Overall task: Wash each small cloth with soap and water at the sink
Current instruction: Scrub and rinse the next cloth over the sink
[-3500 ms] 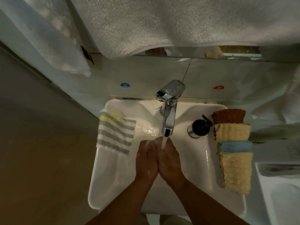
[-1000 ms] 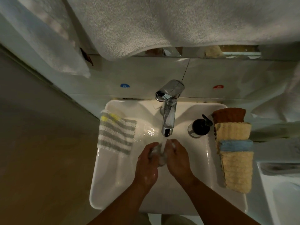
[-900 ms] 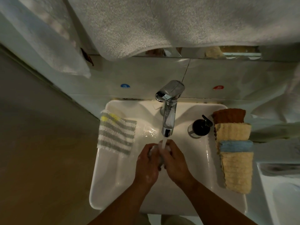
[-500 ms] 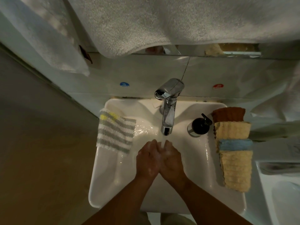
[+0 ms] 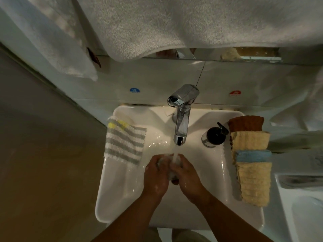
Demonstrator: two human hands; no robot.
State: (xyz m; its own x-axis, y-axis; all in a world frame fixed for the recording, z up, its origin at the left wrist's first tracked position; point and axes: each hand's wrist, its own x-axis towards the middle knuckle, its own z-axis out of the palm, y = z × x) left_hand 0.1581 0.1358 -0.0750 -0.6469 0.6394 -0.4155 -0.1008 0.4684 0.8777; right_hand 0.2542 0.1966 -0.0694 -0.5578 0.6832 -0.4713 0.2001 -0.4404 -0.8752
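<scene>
1. Water (image 5: 175, 153) from the tap (image 5: 181, 119) falls on the cloth (image 5: 170, 173) over the sink (image 5: 104, 198).
2. Your left hand (image 5: 155, 175) and right hand (image 5: 187, 175) grip it, fingers curled, pressed together.
3. Striped cloth (image 5: 125, 142) lies left; stacked cloths (image 5: 251, 165) right.

My left hand (image 5: 155, 175) and right hand (image 5: 187, 175) meet over the middle of the sink (image 5: 122, 189), both gripping a small pale wet cloth (image 5: 172, 173) bunched between them. Water (image 5: 175, 155) runs from the chrome tap (image 5: 181, 119) straight onto the wet cloth and my fingers (image 5: 153, 159). A grey-and-white striped cloth (image 5: 124, 143) with a yellow patch hangs over the sink's left rim. Along the right rim lie overlapping folded cloths: a brown cloth (image 5: 246, 123), a yellow cloth (image 5: 250, 140), a blue cloth (image 5: 253, 156), and another yellow one. A black soap pump (image 5: 214, 136) stands between the tap and that row. A white towel (image 5: 174, 23) hangs above.
</scene>
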